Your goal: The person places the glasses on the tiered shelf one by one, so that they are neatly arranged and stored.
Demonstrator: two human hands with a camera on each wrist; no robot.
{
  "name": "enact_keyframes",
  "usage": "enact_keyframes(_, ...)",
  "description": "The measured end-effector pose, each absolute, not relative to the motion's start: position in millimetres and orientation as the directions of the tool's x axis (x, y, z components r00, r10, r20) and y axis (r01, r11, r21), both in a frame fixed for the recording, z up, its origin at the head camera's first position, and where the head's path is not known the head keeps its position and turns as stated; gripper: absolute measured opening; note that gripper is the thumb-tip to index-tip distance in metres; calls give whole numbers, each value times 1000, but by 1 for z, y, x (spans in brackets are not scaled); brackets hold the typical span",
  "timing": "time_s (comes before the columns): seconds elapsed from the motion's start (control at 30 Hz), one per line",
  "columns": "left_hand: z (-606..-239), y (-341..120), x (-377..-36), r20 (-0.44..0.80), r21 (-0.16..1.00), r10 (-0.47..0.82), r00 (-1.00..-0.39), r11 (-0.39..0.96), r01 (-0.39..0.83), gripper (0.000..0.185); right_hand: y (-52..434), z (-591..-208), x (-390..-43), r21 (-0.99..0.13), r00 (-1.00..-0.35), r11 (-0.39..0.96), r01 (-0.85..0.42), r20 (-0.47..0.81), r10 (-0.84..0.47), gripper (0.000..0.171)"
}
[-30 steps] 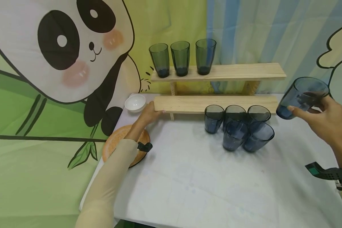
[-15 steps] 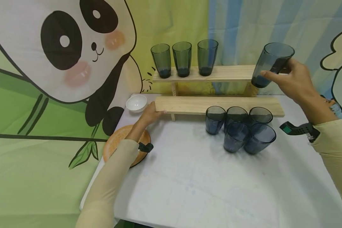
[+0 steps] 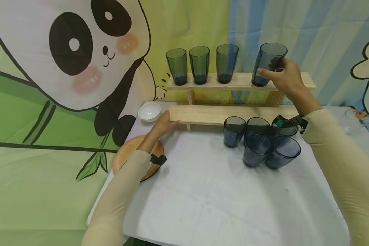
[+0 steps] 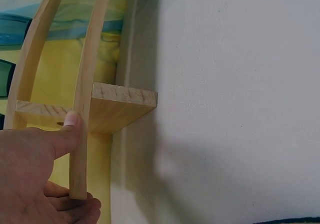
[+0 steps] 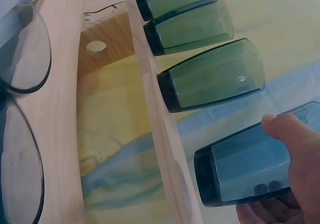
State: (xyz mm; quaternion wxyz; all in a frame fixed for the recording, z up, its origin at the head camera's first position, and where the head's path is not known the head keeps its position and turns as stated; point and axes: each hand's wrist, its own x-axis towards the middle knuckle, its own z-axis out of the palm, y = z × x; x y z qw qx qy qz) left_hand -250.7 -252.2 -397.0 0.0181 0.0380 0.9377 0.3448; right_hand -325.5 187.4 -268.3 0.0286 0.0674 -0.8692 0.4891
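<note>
My right hand (image 3: 284,76) grips a blue-tinted drinking glass (image 3: 269,61) upright over the right part of the upper wooden shelf (image 3: 243,82). In the right wrist view the thumb (image 5: 290,129) and fingers wrap the glass, whose base is close to the shelf edge. Three more glasses (image 3: 200,65) stand in a row on the upper shelf, to the left. My left hand (image 3: 163,123) holds the left end of the lower shelf board (image 3: 203,114). In the left wrist view its thumb (image 4: 72,126) lies on the board and its fingers curl under the end.
Several blue glasses (image 3: 256,153) stand clustered on the white table (image 3: 203,191), in front of the lower shelf and below the right forearm. A white bowl (image 3: 149,112) and an orange round plate (image 3: 132,147) lie at the left. A printed curtain (image 3: 184,27) hangs behind.
My right hand has carried the glass left from beyond the shelf's right end, first rising, to over the upper shelf. The left hand keeps its hold; the view has shifted slightly.
</note>
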Motion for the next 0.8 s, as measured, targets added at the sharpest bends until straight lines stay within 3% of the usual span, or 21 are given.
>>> enact_keyframes(0.2,-398,-253,-250,-10,649,87,-996,759,60,70,166,-266,-340,-844,-994,527,-99,55,-99,87)
enact_keyframes(0.47,-400,-252,-251,-17,645,79,-997,763,50,71,147,-271,-355,-875,-998,481,-41,15,-58,74)
enact_keyframes(0.8,-394,-251,-248,-22,622,41,-999,783,18,70,138,-278,-363,-879,-999,476,-32,9,-49,100)
